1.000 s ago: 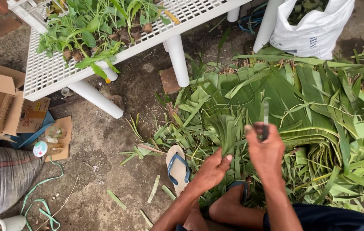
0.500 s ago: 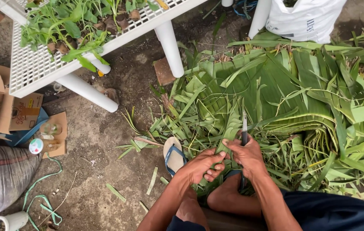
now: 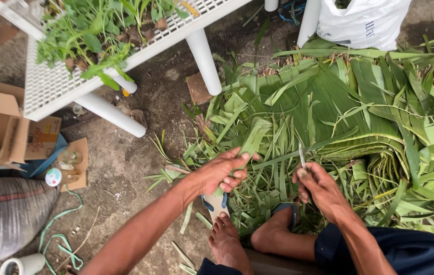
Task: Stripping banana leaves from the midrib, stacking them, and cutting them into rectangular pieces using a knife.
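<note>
Currently left hand (image 3: 221,173) fingers closed around a green leaf strip (image 3: 251,138). Right hand (image 3: 319,186) grips a small knife (image 3: 302,154), blade up, over the leaf pile (image 3: 349,102).

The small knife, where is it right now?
In the head view, the knife stands blade-up in the right hand, right of centre over the pile of green leaves, across from the left hand gripping a leaf strip.

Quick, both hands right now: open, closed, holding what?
Left hand: closed on a long green leaf strip.
Right hand: closed on a thin metal knife blade, pointing up.
</note>
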